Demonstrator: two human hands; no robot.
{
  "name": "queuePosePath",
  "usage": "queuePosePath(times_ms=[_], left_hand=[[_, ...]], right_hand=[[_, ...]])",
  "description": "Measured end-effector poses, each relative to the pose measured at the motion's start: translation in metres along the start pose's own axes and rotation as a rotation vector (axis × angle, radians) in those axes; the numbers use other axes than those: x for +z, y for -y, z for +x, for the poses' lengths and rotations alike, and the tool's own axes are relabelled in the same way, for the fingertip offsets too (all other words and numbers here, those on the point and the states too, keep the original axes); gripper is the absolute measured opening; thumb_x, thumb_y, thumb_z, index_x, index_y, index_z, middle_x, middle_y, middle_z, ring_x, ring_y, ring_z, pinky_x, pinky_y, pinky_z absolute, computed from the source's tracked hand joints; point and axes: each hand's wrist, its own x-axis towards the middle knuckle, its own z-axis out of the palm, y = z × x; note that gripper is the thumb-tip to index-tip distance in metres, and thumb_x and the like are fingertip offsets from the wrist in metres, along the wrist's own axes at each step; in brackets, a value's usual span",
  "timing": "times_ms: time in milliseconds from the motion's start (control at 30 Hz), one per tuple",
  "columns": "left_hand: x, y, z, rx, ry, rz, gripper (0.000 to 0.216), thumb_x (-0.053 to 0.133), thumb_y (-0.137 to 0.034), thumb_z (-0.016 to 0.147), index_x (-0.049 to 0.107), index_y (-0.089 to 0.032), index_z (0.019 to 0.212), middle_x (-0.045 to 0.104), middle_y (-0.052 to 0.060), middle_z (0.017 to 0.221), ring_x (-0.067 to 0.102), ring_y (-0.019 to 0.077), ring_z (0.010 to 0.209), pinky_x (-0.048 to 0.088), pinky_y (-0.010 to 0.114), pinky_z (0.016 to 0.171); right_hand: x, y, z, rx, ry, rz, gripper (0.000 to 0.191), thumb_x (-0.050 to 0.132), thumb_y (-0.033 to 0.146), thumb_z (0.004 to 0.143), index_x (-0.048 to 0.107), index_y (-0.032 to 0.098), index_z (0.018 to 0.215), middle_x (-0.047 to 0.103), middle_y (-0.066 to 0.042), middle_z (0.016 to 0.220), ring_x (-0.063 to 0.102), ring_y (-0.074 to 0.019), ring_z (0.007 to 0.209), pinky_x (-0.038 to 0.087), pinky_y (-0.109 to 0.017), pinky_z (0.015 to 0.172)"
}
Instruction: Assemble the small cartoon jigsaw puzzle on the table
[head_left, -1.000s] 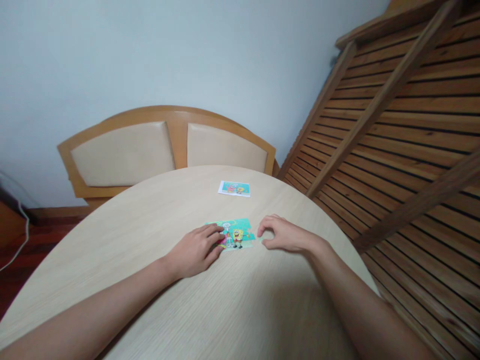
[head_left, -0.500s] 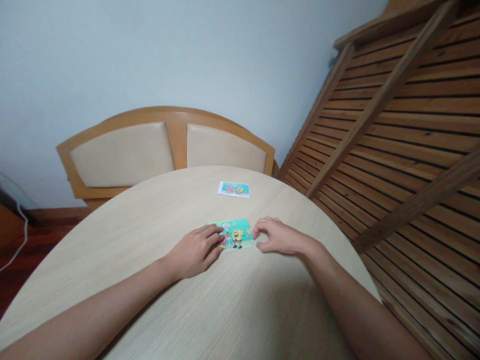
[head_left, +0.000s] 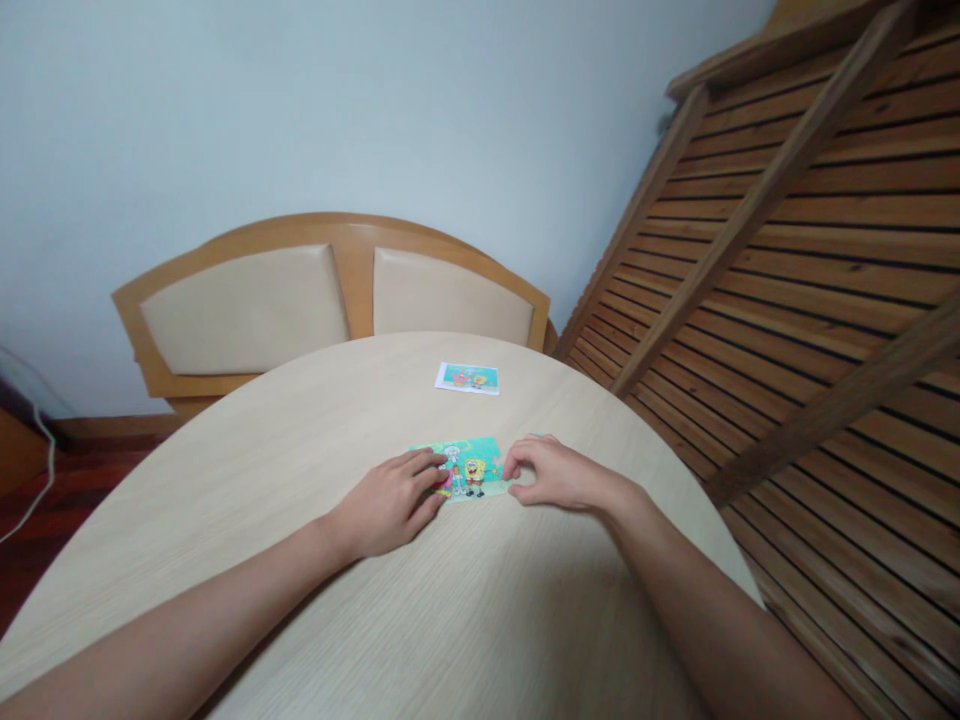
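Note:
A small cartoon jigsaw picture (head_left: 469,467) in teal lies flat on the round light-wood table (head_left: 450,620). My left hand (head_left: 390,500) rests flat on the picture's left end, fingers stretched out over it. My right hand (head_left: 559,473) sits at the picture's right edge, thumb and forefinger curled together in a pinch against that edge. What the pinch holds, if anything, is too small to make out.
A small printed card with the same cartoon picture (head_left: 468,378) lies farther back on the table. A wooden bench back with beige pads (head_left: 330,295) stands behind the table. A slatted wooden frame (head_left: 787,250) leans at the right.
My right hand has slid left until its fingertips meet the picture's right edge, and its thumb and forefinger have drawn closer. My left hand has stayed in place.

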Motion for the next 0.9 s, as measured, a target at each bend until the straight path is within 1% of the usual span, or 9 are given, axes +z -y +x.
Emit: queuePosePath(times_ms=[200,300,400,467,500,567,633,733,900], left_hand=[[0.001,0.001,-0.001,-0.008,-0.008,-0.007,0.031,0.043,-0.031,0.102,0.064,-0.018,0.121,0.063,0.013,0.132,0.06,0.0264,0.122,0.051,0.044,0.106],[0.001,0.001,-0.001,-0.01,-0.009,-0.017,0.031,0.043,-0.032,0.102,0.064,-0.018,0.12,0.062,0.012,0.132,0.06,0.0264,0.123,0.051,0.044,0.106],[-0.001,0.0,-0.002,-0.012,-0.007,-0.027,0.031,0.042,-0.031,0.102,0.064,-0.018,0.12,0.062,0.012,0.132,0.059,0.0261,0.123,0.05,0.043,0.107],[-0.001,0.0,-0.003,-0.011,-0.011,-0.039,0.031,0.042,-0.031,0.102,0.064,-0.019,0.121,0.063,0.012,0.132,0.059,0.0257,0.123,0.05,0.043,0.107],[-0.001,0.001,-0.003,-0.01,-0.014,-0.045,0.031,0.042,-0.031,0.102,0.064,-0.02,0.121,0.063,0.011,0.131,0.059,0.0255,0.123,0.05,0.043,0.107],[0.0,0.001,-0.004,-0.007,-0.015,-0.049,0.031,0.043,-0.031,0.102,0.063,-0.02,0.121,0.063,0.011,0.13,0.059,0.0252,0.123,0.05,0.043,0.108],[0.0,0.002,-0.005,-0.007,-0.016,-0.046,0.031,0.043,-0.032,0.102,0.063,-0.02,0.122,0.063,0.011,0.13,0.059,0.0253,0.124,0.05,0.043,0.108],[0.0,0.003,-0.006,-0.004,-0.012,-0.039,0.031,0.043,-0.032,0.102,0.063,-0.02,0.122,0.063,0.011,0.131,0.059,0.0256,0.124,0.05,0.044,0.108],[-0.001,0.001,-0.006,-0.004,-0.008,-0.038,0.031,0.042,-0.031,0.102,0.064,-0.019,0.121,0.063,0.012,0.132,0.059,0.0259,0.124,0.05,0.044,0.108]], right_hand=[[-0.001,0.002,0.001,-0.029,0.003,0.013,0.016,0.067,0.018,0.074,0.074,0.024,0.087,0.076,0.0,0.093,0.067,-0.0202,0.091,0.042,-0.032,0.09],[-0.003,0.004,0.001,-0.028,0.021,0.055,0.016,0.066,0.018,0.075,0.076,0.023,0.087,0.076,-0.001,0.092,0.068,-0.0197,0.087,0.045,-0.03,0.085],[-0.006,0.001,0.0,0.002,0.047,0.141,0.015,0.066,0.023,0.08,0.077,0.021,0.089,0.077,-0.002,0.091,0.069,-0.0188,0.083,0.048,-0.028,0.077],[-0.009,-0.008,-0.001,0.067,-0.003,0.156,0.017,0.064,0.027,0.083,0.077,0.02,0.091,0.077,-0.003,0.088,0.069,-0.0189,0.08,0.049,-0.027,0.072],[-0.01,-0.015,-0.002,0.109,-0.059,0.125,0.018,0.062,0.028,0.085,0.077,0.019,0.091,0.077,-0.004,0.086,0.069,-0.0191,0.078,0.049,-0.028,0.071],[-0.013,-0.029,-0.005,0.205,-0.219,-0.01,0.019,0.061,0.028,0.086,0.077,0.019,0.09,0.077,-0.006,0.087,0.068,-0.0202,0.079,0.048,-0.029,0.072],[-0.015,-0.042,-0.007,0.303,-0.32,-0.123,0.02,0.059,0.028,0.087,0.076,0.019,0.09,0.076,-0.007,0.088,0.068,-0.0212,0.079,0.047,-0.029,0.07],[-0.014,-0.054,-0.009,0.372,-0.357,-0.182,0.021,0.058,0.028,0.088,0.077,0.019,0.094,0.076,-0.008,0.094,0.068,-0.0222,0.083,0.049,-0.031,0.073],[-0.005,-0.06,-0.007,0.33,-0.339,-0.194,0.026,0.058,0.031,0.091,0.075,0.019,0.107,0.074,-0.009,0.11,0.067,-0.0228,0.096,0.049,-0.035,0.087]])
